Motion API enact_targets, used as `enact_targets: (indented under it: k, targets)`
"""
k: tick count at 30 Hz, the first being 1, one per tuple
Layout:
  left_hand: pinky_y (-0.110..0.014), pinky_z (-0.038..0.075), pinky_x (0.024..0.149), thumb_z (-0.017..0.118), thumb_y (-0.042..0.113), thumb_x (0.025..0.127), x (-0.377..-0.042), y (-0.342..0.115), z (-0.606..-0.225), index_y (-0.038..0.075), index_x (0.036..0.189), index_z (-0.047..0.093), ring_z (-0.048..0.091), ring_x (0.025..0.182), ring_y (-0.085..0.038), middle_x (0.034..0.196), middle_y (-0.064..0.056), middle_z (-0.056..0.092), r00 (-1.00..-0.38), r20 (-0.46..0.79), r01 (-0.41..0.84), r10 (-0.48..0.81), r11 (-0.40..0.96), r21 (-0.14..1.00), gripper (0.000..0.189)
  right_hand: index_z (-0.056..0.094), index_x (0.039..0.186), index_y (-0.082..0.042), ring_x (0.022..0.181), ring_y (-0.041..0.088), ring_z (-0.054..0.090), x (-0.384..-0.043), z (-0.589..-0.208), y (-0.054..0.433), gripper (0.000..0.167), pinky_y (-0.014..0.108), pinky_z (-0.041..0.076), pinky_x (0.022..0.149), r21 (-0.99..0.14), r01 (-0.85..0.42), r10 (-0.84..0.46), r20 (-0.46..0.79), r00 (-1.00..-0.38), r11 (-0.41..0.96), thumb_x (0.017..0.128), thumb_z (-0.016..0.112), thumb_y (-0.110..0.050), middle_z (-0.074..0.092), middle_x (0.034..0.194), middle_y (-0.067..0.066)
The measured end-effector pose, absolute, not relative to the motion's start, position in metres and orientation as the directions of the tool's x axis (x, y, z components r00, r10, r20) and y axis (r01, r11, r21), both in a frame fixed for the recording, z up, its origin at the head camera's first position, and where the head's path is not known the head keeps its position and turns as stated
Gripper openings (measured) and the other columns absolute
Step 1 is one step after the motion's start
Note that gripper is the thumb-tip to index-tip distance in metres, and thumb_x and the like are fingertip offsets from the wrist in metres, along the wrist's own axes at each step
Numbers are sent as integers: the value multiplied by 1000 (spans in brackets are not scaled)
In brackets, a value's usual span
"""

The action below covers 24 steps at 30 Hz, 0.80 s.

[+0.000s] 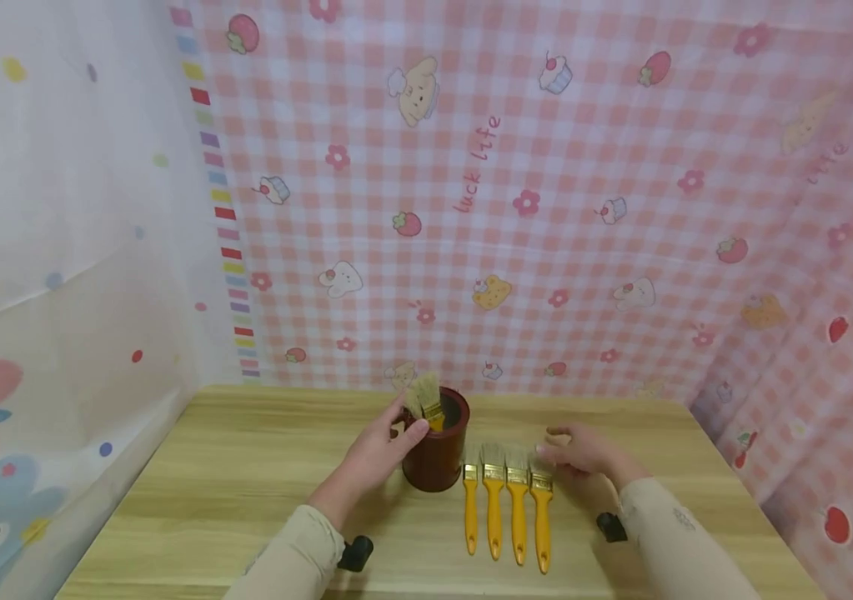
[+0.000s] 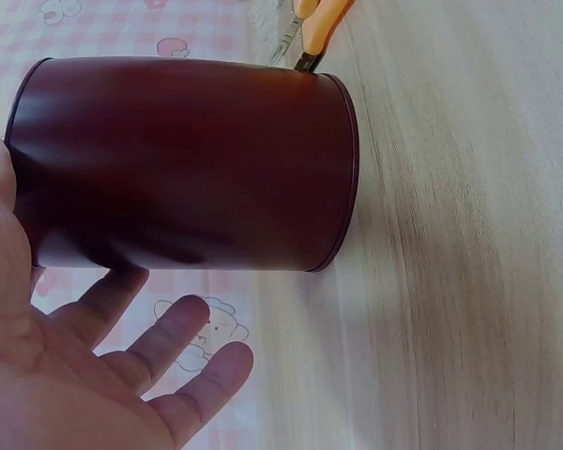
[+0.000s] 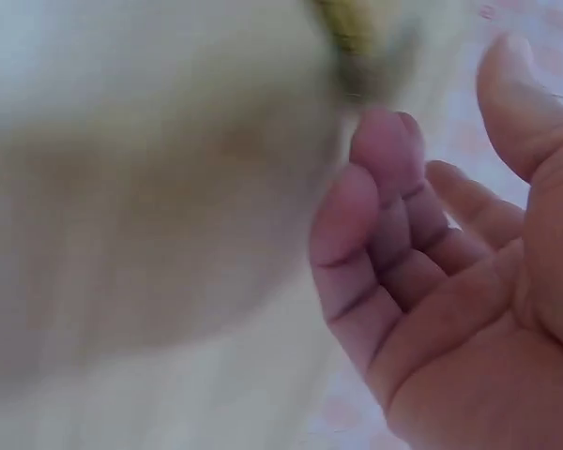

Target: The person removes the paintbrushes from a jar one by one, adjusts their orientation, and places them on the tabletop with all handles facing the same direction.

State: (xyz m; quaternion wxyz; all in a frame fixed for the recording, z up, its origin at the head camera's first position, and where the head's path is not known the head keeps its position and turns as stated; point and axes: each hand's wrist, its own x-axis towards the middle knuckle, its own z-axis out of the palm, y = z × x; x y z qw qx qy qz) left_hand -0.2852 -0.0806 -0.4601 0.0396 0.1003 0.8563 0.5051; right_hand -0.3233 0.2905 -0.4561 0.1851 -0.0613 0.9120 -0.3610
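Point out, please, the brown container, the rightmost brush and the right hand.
Brown container (image 2: 183,164), left wrist view: its side wall.
Rightmost brush (image 1: 542,518), head view: its yellow handle.
Right hand (image 1: 588,452), head view: middle of the hand.

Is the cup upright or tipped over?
Upright: the cup stands base-down on the table, its mouth facing up and bristles showing above it.

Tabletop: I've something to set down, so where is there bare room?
Widest: the tabletop left of the left sleeve. Narrower: between the right sleeve and the tabletop's right edge. Crowded: the middle, where the brown container stands beside four brushes.
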Motion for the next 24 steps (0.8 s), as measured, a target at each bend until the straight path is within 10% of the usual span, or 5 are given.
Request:
enact_targets:
  k: [7, 14, 24]
  targets:
    - [-64, 47, 116, 55, 61, 107, -286, -80, -461, 34, 172, 23, 54, 145, -45, 167, -12, 47, -978, 15, 117, 210, 479, 870, 77, 47, 162, -8, 98, 29, 74, -352, -413, 243, 67, 46, 63, 86, -743, -135, -333, -124, -935, 655, 108, 63, -46, 74, 123, 18]
    - [-62, 45, 119, 55, 56, 109, -287, -83, -462, 32, 173, 23, 53, 145, -43, 164, -13, 50, -974, 36, 137, 222, 461, 877, 75, 37, 168, -27, 147, 38, 54, -356, -386, 165, 65, 60, 48, 118, -810, -252, -484, -45, -874, 530, 109, 63, -41, 56, 159, 15]
    - [-66, 44, 118, 51, 64, 108, -287, -83, -459, 30, 173, 20, 50, 147, -49, 167, -15, 46, -973, 1, 115, 229, 481, 869, 80, 41, 166, -29, 119, 29, 71, -353, -387, 138, 78, 48, 61, 99, -810, -268, -470, -12, -882, 522, 99, 80, -24, 74, 129, 10]
